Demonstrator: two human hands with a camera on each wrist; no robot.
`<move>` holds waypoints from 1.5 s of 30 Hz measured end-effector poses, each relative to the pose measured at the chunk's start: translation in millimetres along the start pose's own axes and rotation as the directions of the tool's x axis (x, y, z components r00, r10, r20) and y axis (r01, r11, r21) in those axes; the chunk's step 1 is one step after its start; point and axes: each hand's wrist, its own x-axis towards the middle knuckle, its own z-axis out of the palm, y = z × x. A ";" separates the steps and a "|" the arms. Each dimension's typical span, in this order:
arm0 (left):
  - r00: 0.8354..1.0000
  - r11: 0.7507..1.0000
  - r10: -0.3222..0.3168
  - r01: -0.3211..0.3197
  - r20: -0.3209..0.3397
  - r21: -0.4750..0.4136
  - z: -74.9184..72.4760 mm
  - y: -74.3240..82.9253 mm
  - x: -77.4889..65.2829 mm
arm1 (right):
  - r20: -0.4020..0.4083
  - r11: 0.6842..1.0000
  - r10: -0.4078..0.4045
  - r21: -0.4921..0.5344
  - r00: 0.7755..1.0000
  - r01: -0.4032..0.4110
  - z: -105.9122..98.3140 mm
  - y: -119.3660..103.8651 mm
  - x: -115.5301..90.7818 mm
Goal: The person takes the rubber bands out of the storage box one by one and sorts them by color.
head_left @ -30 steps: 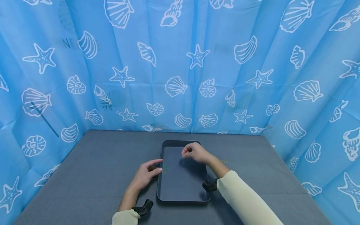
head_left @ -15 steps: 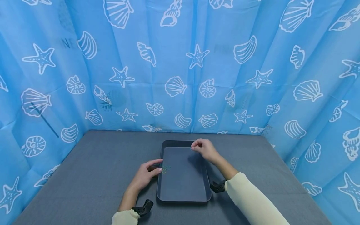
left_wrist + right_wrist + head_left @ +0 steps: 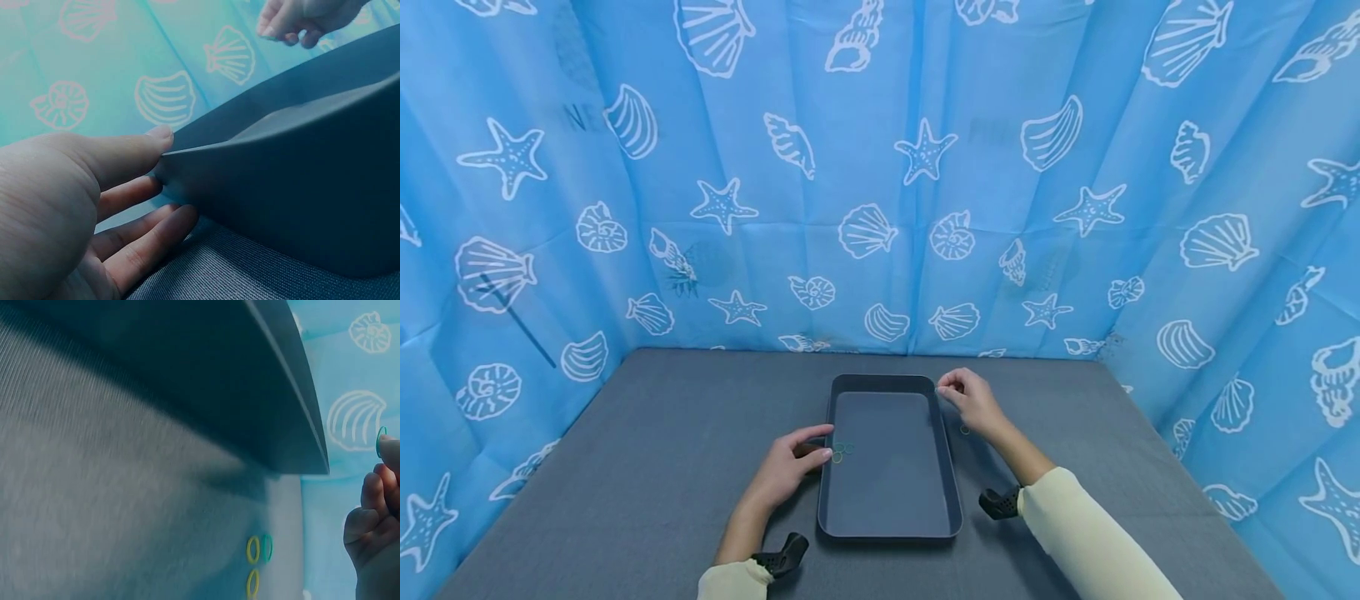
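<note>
A dark grey rectangular tray (image 3: pixel 891 492) lies on the table. My left hand (image 3: pixel 790 467) touches its left side, thumb tip at the rim and the other fingertips against the outer wall in the left wrist view. Inside the tray, near that wall, lie a few thin rings, a yellow ring (image 3: pixel 837 457) and a green ring (image 3: pixel 849 448) among them. My right hand (image 3: pixel 972 402) hovers just beyond the tray's far right corner, pinching a small green ring (image 3: pixel 380 442) between thumb and finger.
Two yellow rings (image 3: pixel 252 549) and another green ring (image 3: pixel 267 548) lie on the grey cloth to the right of the tray. A blue shell-patterned curtain (image 3: pixel 880 167) hangs behind the table (image 3: pixel 715 400).
My right hand has moved from above the middle of the tray to the right, past its far right corner. My left hand and the tray have stayed put.
</note>
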 end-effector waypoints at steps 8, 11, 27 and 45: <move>1.000 1.000 0.007 -0.007 0.001 -0.003 -0.8 0.5 -0.9 | -0.012 0.999 0.022 -0.032 1.000 -0.023 -10.4 14.1 -4.2; 1.000 1.000 0.007 -0.007 0.002 -0.004 -1.3 -0.2 -0.8 | -0.018 0.999 0.032 -0.043 0.999 -0.033 -12.5 19.8 -6.3; 1.000 1.000 0.007 -0.007 -0.002 0.000 -0.2 1.6 -1.8 | -0.022 0.988 0.092 -0.123 0.996 -0.094 -21.5 49.4 -11.9; 1.000 1.000 0.009 -0.009 0.004 -0.010 -0.3 1.0 -1.2 | 0.045 0.957 0.211 -0.214 0.976 -0.197 -24.5 65.6 -14.8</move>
